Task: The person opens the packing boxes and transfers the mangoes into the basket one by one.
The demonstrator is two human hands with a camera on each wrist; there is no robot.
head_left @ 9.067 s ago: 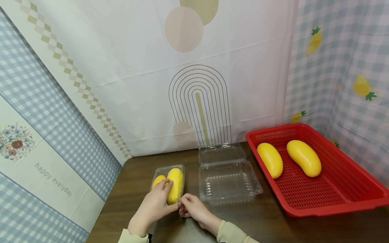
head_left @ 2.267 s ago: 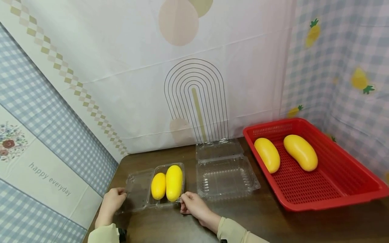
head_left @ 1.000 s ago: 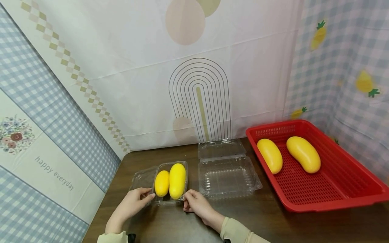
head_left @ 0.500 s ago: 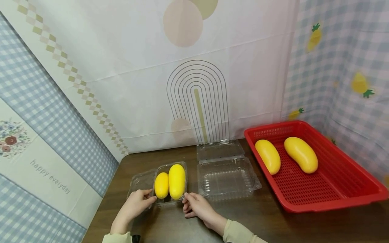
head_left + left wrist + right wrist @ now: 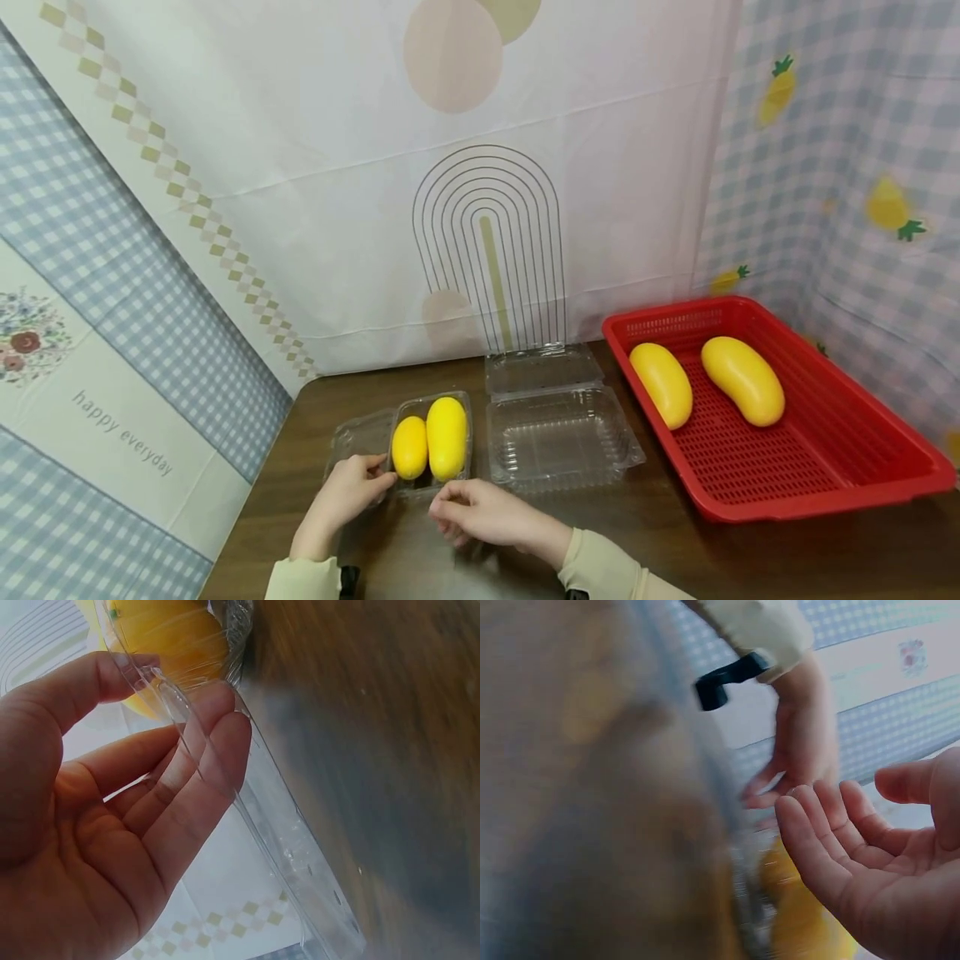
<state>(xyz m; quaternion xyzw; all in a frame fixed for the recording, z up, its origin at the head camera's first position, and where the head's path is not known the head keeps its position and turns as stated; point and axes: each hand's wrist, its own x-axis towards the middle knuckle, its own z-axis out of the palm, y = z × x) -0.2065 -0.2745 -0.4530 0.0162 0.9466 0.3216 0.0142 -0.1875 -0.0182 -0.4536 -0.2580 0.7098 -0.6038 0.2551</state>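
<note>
Since half a second earlier, the right hand (image 5: 480, 517) had let go of the small clear clamshell box (image 5: 431, 442) and drifted just in front of it, while the box itself had slid a little farther from the person. That hand lay open and relaxed, fingers loosely bent, holding nothing; the right wrist view showed an empty palm (image 5: 900, 870). The left hand (image 5: 352, 492) pinched the box's hinged lid (image 5: 225, 750) between thumb and fingers, the lid half raised on the box's left side.

Inside the box sat two yellow mangoes, a short one (image 5: 409, 447) on the left, nearest the lid, and a longer one (image 5: 447, 437) touching it on the right. Just to the right of the box stood a larger clear clamshell (image 5: 562, 433), lid thrown back, nothing in it. Well to the right of that sat a red basket (image 5: 840, 492) with two more mangoes (image 5: 662, 385) (image 5: 742, 380).

With only one hand on the thin lid, the box was likely to skate across the brown table (image 5: 660, 533) or tip when the lid was pulled over. The longer mango stood proud of the rim, so the lid might not snap shut, and a forced press could crack the plastic or roll the fruit out.
</note>
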